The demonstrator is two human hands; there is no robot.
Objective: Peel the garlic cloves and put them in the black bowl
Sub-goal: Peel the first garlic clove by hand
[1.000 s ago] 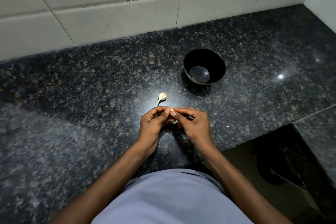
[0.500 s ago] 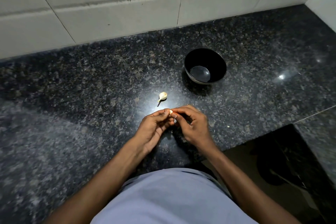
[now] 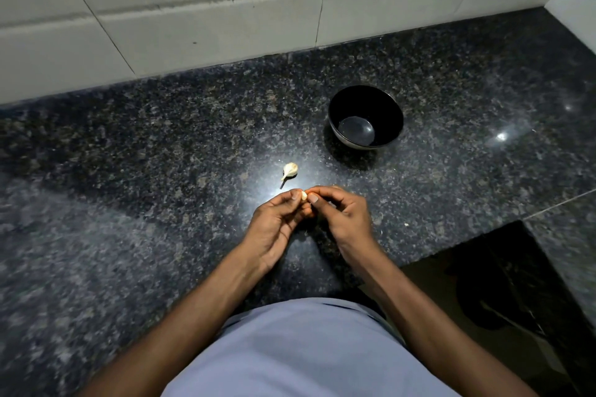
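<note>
Counter (image 3: 161, 203); black bowl (image 3: 365, 97), empty, at 1 o'clock from the hands. Left hand (image 3: 274, 229) and right hand (image 3: 345, 219) together pinch one garlic clove (image 3: 303, 195); slick skin may shoot it away. Spare clove (image 3: 290, 170) at 11 o'clock.

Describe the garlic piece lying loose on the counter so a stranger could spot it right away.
Start at the black bowl on the dark speckled granite counter. Look toward the person and to the left of it, where light glares on the stone: the garlic piece lies there, touched by nothing. It is pale, bulbous, with a thin dark stem, unlike the small clove pinched between both hands just nearer the person.
</note>
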